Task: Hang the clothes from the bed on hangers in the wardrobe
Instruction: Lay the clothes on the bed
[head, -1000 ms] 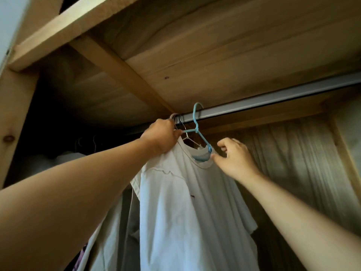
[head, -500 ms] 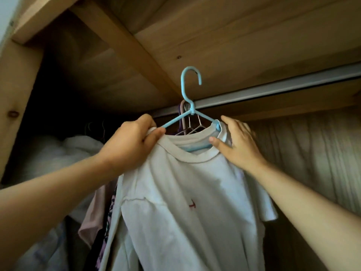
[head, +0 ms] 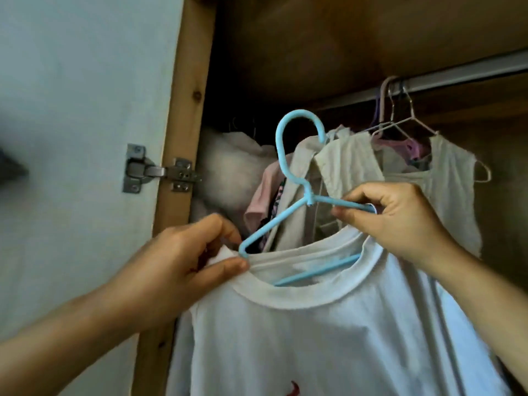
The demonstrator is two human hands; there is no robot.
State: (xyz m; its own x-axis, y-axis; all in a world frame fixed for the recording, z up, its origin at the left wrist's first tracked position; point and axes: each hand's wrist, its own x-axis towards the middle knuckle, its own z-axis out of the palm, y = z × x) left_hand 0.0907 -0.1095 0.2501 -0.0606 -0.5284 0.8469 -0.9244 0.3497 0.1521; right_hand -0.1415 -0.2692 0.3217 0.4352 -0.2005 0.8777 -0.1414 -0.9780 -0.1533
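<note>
A white T-shirt [head: 328, 338] with a small red mark hangs low in front of me on a light blue hanger [head: 288, 164]. The hanger is off the metal rail [head: 457, 72], its hook free in the air. My left hand [head: 183, 261] pinches the shirt's collar and the hanger's left end. My right hand [head: 400, 218] grips the hanger's right arm at the collar. The hanger's lower bar shows through the neck opening.
Several garments hang from the rail on wire and pink hangers, a pale sleeveless top [head: 428, 178] nearest. The wardrobe door [head: 71, 138] with a metal hinge [head: 154, 170] stands open at left, beside the wooden frame [head: 183, 110].
The blue hanger with the T-shirt has come off the rail and moved down and left, away from it. Both hands stayed on the collar ends. The view dropped toward the door.
</note>
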